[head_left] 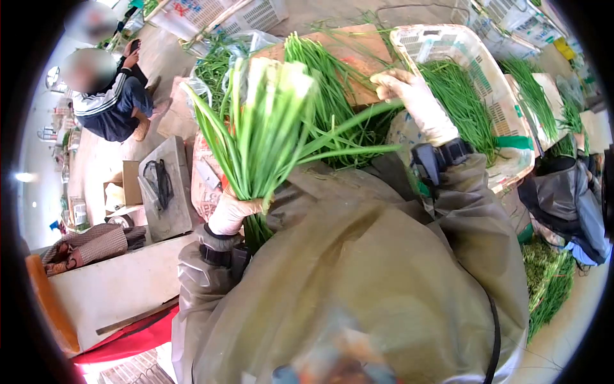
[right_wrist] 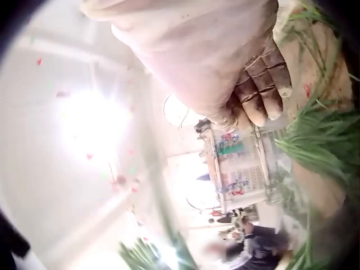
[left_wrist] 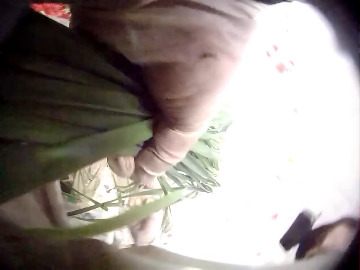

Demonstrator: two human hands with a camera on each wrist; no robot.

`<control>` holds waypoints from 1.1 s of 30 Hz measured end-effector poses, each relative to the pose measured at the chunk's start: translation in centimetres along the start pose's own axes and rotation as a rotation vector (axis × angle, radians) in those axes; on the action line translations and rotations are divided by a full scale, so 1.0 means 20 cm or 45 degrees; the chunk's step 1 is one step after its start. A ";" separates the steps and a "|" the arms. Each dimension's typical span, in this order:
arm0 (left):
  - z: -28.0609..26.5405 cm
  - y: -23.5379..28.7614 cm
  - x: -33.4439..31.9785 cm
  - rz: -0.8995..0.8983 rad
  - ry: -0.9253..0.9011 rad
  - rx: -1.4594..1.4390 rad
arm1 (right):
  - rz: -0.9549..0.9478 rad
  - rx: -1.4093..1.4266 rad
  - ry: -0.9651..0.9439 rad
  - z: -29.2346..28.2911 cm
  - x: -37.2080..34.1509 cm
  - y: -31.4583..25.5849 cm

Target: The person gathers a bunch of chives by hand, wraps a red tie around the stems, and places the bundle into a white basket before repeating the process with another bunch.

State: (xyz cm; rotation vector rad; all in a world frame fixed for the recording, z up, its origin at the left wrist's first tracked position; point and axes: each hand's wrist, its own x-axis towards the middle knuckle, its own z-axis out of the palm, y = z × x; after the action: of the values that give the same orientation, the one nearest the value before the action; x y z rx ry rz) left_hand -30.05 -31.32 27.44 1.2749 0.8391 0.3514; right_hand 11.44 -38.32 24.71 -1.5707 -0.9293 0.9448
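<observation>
Green stalks with pale ends make up the bunch [head_left: 272,121] in the left hand [head_left: 230,214], raised in front of the person's apron, left of the board's near edge. Its fingers curl round the leafy lower part, probably because a hold there gathers the leaves while leaving the pale ends free and fanned upward. Two long leaves stray out to the right, seemingly missed by that grip. Above them the right hand [head_left: 419,99] hangs between the board [head_left: 364,48] and the left rim of the white crate [head_left: 502,96]; its fingers are loosely bent and seem to hold nothing, though the thumb is hard to make out, and whether a leaf tip touches them I cannot tell. Such a place seems to keep this hand close to both bunch and supply. More loose greens [head_left: 342,128] spill over the board's near edge, likely so they lie within reach of the lap. Inside the crate, other greens [head_left: 454,96] stretch lengthwise toward its near edge, perhaps laid so to keep the long leaves aligned.
</observation>
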 end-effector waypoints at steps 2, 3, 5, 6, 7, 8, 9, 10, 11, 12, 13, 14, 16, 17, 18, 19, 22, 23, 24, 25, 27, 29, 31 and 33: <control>-0.10 -0.08 0.07 0.039 -0.250 -0.158 | 0.116 0.252 -0.098 0.06 -0.09 0.01; -0.12 -0.15 0.09 0.044 -0.269 -0.234 | 0.139 0.247 -0.249 0.09 -0.14 0.04; -0.11 -0.21 0.15 0.058 -0.432 -0.423 | 0.103 0.298 -0.461 0.17 -0.18 0.10; -0.01 -0.13 0.11 0.053 -0.296 -0.412 | 0.115 0.276 -0.533 0.21 -0.21 0.11; -0.06 -0.20 0.17 0.045 -0.428 -0.434 | 0.110 0.301 -0.593 0.24 -0.20 0.15; -0.10 -0.28 0.22 0.036 -0.560 -0.453 | 0.104 0.328 -0.653 0.26 -0.20 0.17; -0.07 -0.26 0.21 0.037 -0.561 -0.453 | 0.048 0.331 -0.649 0.27 -0.19 0.17; -0.02 -0.22 0.19 0.031 -0.481 -0.406 | 0.048 0.331 -0.649 0.28 -0.16 0.16; 0.02 -0.18 0.16 0.024 -0.400 -0.358 | 0.066 0.359 -0.661 0.29 -0.12 0.15; 0.06 -0.15 0.14 -0.008 -0.338 -0.331 | 0.082 0.389 -0.673 0.31 -0.09 0.13; 0.05 -0.17 0.15 -0.025 -0.386 -0.323 | 0.114 0.334 -0.725 0.36 -0.05 0.14; 0.04 -0.18 0.17 -0.037 -0.433 -0.316 | 0.021 0.315 -0.833 0.37 -0.02 0.18; 0.05 -0.16 0.16 -0.040 -0.440 -0.293 | 0.175 0.782 -0.735 0.48 -0.03 0.16; 0.07 -0.14 0.13 -0.065 -0.385 -0.309 | 0.185 0.982 -0.759 0.49 -0.01 0.17; 0.10 -0.12 0.11 -0.087 -0.326 -0.330 | 0.117 1.144 -0.799 0.49 0.00 0.14; 0.12 -0.11 0.11 -0.071 -0.306 -0.342 | 0.038 1.178 -0.744 0.48 0.01 0.10; 0.18 -0.12 0.12 -0.267 -0.217 -0.236 | -0.053 1.267 -0.632 0.45 0.06 0.06; 0.21 -0.12 0.13 -0.255 -0.218 -0.211 | -0.043 1.204 -0.574 0.44 0.05 0.06; 0.24 -0.12 0.14 -0.245 -0.220 -0.189 | -0.032 1.140 -0.516 0.44 0.04 0.05; 0.25 -0.17 0.17 -0.163 -0.184 -0.073 | -0.040 1.094 -0.459 0.44 0.05 0.07; 0.29 -0.22 0.20 0.004 -0.198 0.034 | -0.093 1.028 -0.348 0.44 0.06 0.12; 0.32 -0.29 0.21 0.071 -0.265 0.153 | -0.124 1.087 -0.362 0.44 0.02 0.12; 0.34 -0.25 0.21 0.052 -0.402 0.134 | 0.025 1.149 -0.519 0.42 -0.03 0.02; 0.33 -0.24 0.24 -0.090 -0.730 0.049 | 0.029 1.176 -0.632 0.40 -0.08 -0.05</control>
State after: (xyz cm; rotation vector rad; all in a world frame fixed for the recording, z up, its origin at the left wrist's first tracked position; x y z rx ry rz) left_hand -23.20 -34.11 21.64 1.2863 0.3991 -0.0919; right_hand 3.33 -36.64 24.57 -0.5685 -0.6314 1.5329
